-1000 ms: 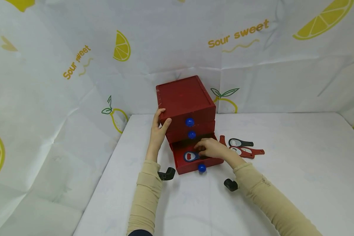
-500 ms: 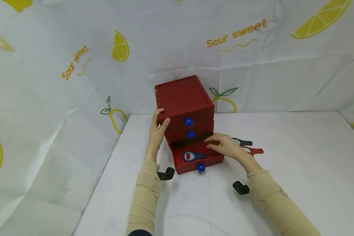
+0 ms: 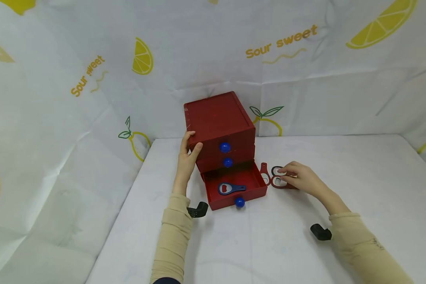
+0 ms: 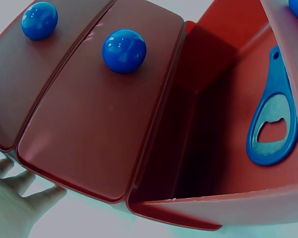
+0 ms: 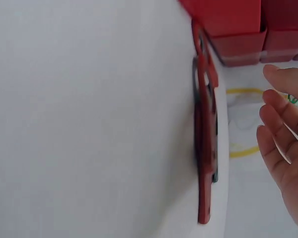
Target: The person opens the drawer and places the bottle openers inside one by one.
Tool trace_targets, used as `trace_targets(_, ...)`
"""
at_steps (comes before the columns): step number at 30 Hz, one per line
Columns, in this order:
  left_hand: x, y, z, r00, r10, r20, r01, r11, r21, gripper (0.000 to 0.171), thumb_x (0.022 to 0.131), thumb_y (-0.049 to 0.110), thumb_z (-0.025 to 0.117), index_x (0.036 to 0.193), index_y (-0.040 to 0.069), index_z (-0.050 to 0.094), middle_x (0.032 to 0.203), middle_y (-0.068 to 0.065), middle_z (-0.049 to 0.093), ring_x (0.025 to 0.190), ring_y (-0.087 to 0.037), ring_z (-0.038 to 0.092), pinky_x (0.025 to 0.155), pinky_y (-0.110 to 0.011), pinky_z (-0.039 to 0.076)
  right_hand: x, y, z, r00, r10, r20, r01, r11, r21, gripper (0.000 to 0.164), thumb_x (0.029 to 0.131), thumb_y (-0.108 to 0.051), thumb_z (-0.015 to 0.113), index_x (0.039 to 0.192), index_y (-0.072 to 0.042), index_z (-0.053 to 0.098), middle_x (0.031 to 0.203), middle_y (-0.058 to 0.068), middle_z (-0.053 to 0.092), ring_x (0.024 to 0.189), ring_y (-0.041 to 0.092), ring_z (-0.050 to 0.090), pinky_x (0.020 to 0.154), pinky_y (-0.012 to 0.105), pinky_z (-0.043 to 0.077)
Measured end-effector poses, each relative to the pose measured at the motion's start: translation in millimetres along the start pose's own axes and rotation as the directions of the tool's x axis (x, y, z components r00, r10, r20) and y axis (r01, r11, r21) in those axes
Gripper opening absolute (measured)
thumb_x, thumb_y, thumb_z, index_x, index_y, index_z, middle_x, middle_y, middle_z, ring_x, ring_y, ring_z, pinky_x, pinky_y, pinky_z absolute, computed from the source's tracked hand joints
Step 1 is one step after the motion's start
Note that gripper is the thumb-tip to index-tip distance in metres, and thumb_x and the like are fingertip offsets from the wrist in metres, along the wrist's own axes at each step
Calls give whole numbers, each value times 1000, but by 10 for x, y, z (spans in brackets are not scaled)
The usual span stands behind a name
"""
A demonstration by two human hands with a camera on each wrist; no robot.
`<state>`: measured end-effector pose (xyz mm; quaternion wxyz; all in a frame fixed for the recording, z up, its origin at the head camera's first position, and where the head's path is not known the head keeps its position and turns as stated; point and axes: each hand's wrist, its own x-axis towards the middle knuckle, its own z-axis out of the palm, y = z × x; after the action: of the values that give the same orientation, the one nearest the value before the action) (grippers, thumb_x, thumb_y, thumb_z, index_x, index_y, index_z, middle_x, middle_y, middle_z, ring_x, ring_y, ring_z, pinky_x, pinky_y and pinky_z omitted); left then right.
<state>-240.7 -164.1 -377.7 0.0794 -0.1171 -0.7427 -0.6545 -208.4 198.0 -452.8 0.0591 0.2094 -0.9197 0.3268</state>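
Observation:
A red drawer cabinet [image 3: 218,118] stands on the table, its bottom drawer [image 3: 250,192] pulled out. A blue bottle opener [image 3: 236,188] lies in that drawer, also seen in the left wrist view. My left hand [image 3: 186,162] rests at the cabinet's upper left front corner; its fingers [image 4: 44,198] look straight along the side in the left wrist view. My right hand [image 3: 303,178] hovers over a cluster of bottle openers right of the drawer, fingers apart and holding nothing. That cluster includes a red bottle opener [image 3: 264,169], partly behind the drawer wall, and a dark-rimmed one [image 3: 274,170], partly hidden by my fingers.
Blue round knobs [image 3: 225,147] stick out from the drawer fronts. Behind the cabinet rises a white backdrop [image 3: 323,90] with lemon prints. A white table [image 3: 287,240] bears everything.
My right hand has withdrawn from the open drawer and moved right, above the openers on the table. The blue bottle opener stays in the drawer; my left hand keeps its place.

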Motion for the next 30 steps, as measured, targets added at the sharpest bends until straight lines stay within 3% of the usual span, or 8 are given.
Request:
trace_targets(3, 41, -89, -18, 1000, 4, -7, -4, 1000, 2, 44, 94, 29, 54, 134, 25, 37, 148, -4, 32, 125, -26, 39, 98, -44, 42, -58, 78, -28, 1000, 13, 25, -13, 1000, -20, 20, 83, -9, 68, 102, -3, 68, 98, 12, 64, 86, 26, 60, 73, 35, 49)
trace_targets(7, 90, -227, -32, 1000, 6, -18, -6, 1000, 6, 44, 92, 37, 56, 132, 32, 39, 147, 1, 33, 125, -24, 39, 98, -44, 42, -125, 163, -36, 995, 55, 82, -52, 998, -30, 23, 83, -12, 68, 104, -3, 67, 99, 14, 63, 84, 23, 56, 71, 33, 45)
trace_targets(12, 90, -271, -29, 999, 15, -30, -15, 1000, 16, 46, 88, 45, 58, 130, 37, 40, 145, 5, 36, 125, -22, 40, 97, -44, 43, -189, 259, 14, 991, 78, 110, -74, 996, -48, 27, 81, -12, 70, 107, -4, 66, 100, 12, 63, 86, 20, 55, 74, 34, 46)
trace_targets(20, 51, -119, -16, 1000, 1, -13, -1, 1000, 0, 42, 95, 26, 54, 133, 28, 38, 146, -2, 35, 124, -25, 40, 97, -44, 43, -183, 272, 41, 995, 7, 104, 3, 995, -103, 28, 78, -6, 71, 105, -5, 68, 95, 8, 68, 80, 17, 57, 71, 32, 47)
trace_targets(25, 2, 2, 1, 1000, -10, -3, 10, 1000, 9, 42, 95, 21, 52, 135, 22, 36, 146, -6, 34, 124, -25, 39, 97, -42, 42, -202, 273, 47, 994, 37, 103, -26, 994, -102, 27, 79, -7, 70, 105, -7, 69, 95, 6, 69, 82, 17, 58, 73, 31, 48)
trace_targets(30, -6, 19, 3, 1000, -2, -1, 2, 1000, 9, 43, 95, 21, 52, 135, 21, 35, 146, -8, 34, 124, -26, 39, 98, -43, 43, -223, 244, -6, 996, 46, 82, -38, 995, -91, 26, 80, -9, 70, 106, -6, 69, 99, 11, 69, 89, 25, 61, 78, 41, 48)
